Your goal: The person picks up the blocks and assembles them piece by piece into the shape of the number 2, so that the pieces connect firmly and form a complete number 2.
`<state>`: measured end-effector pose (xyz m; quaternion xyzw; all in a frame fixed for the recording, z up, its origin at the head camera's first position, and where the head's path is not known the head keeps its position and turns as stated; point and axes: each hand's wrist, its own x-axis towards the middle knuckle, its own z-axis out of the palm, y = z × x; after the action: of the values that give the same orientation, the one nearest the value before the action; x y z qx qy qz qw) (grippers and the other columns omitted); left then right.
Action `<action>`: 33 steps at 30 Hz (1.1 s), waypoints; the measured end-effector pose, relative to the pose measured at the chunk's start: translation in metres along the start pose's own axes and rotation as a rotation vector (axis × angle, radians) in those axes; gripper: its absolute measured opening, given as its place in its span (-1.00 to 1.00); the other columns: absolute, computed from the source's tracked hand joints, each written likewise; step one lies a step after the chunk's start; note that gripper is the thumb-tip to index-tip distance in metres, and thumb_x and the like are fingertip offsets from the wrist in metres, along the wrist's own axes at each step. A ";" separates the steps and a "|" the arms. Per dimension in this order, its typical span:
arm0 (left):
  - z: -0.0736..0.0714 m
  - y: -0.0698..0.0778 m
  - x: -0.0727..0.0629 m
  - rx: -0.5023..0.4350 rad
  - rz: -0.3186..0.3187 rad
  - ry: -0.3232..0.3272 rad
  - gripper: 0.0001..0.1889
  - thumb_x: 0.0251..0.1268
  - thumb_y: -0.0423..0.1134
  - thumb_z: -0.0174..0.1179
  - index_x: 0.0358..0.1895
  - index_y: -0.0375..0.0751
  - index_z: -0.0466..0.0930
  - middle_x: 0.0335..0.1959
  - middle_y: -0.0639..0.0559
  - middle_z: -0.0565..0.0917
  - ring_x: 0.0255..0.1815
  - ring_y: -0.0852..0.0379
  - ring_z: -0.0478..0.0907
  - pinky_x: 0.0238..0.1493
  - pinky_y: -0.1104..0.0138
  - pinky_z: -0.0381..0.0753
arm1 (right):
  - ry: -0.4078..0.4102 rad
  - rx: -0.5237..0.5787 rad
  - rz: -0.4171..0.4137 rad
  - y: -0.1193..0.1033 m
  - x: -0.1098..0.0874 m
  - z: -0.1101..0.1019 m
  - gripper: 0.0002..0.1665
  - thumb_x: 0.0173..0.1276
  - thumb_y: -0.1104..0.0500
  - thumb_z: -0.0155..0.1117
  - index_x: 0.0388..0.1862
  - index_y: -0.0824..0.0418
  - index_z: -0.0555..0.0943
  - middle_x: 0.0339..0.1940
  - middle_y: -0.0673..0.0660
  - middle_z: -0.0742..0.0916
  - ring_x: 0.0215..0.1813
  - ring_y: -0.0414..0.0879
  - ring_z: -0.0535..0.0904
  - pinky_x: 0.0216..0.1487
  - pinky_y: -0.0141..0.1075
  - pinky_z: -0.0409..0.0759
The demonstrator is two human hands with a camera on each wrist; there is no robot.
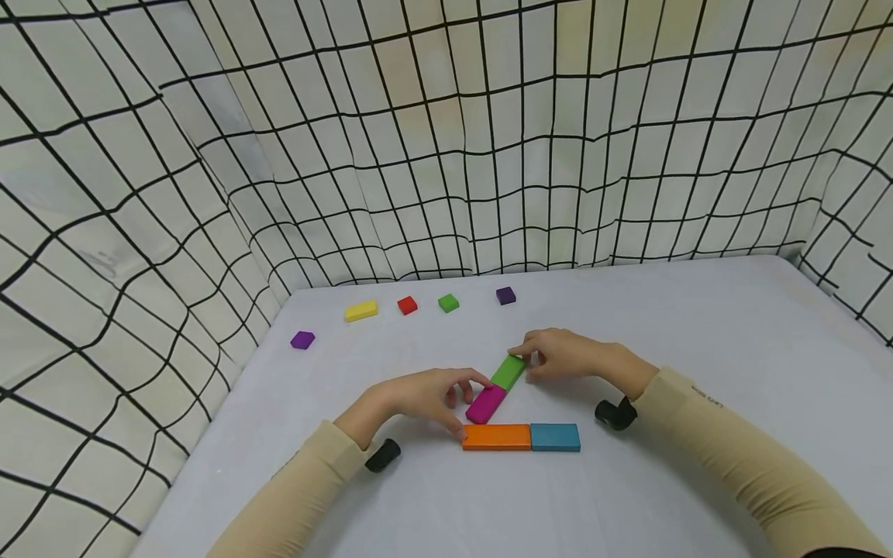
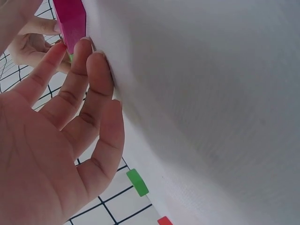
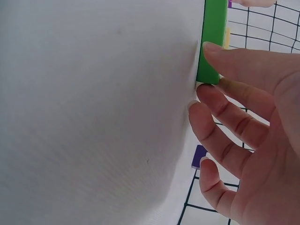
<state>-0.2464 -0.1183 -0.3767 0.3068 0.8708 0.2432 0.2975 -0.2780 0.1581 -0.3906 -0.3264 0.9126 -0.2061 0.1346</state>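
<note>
On the desk (image 1: 698,318), the loosely spread left hand (image 1: 427,391) touches the magenta block (image 1: 484,405) while the half-open right hand (image 1: 563,355) touches the long green block (image 1: 507,373), apparently to align the pair end to end.

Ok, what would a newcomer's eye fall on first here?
Probably the magenta block and longer green block, slanting end to end between the left hand and right hand. Next, the orange block and blue block, end to end nearer the wearer.
</note>
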 end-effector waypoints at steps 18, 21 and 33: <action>0.001 0.001 0.002 0.000 -0.017 -0.003 -0.25 0.13 -0.25 0.55 0.39 0.18 0.42 -0.02 0.16 0.56 0.00 0.10 0.48 -0.05 0.24 0.58 | -0.033 -0.004 -0.008 0.002 0.000 -0.014 -0.39 0.41 0.20 0.40 0.43 0.17 0.55 -0.11 -0.03 0.68 -0.16 -0.12 0.53 -0.15 -0.35 0.57; 0.000 0.001 0.003 -0.003 -0.005 -0.007 -0.23 0.13 -0.25 0.55 0.41 0.19 0.41 -0.04 0.16 0.55 -0.02 0.11 0.48 -0.05 0.24 0.57 | -0.010 -0.006 -0.024 0.003 0.000 -0.027 -0.41 0.43 0.24 0.38 0.42 0.19 0.55 -0.11 0.00 0.69 -0.15 -0.08 0.54 -0.18 -0.34 0.59; -0.004 0.003 0.009 0.005 -0.016 -0.051 -0.09 0.12 -0.24 0.56 0.54 0.16 0.29 -0.05 0.14 0.56 -0.13 0.12 0.53 -0.12 0.27 0.55 | 0.126 0.049 0.002 0.021 0.007 -0.054 -0.57 0.46 0.29 0.32 0.29 0.28 0.64 -0.15 0.06 0.73 -0.12 0.00 0.58 -0.13 -0.25 0.61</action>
<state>-0.2534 -0.1109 -0.3752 0.3065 0.8661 0.2306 0.3206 -0.3154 0.1835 -0.3539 -0.3082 0.9143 -0.2485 0.0849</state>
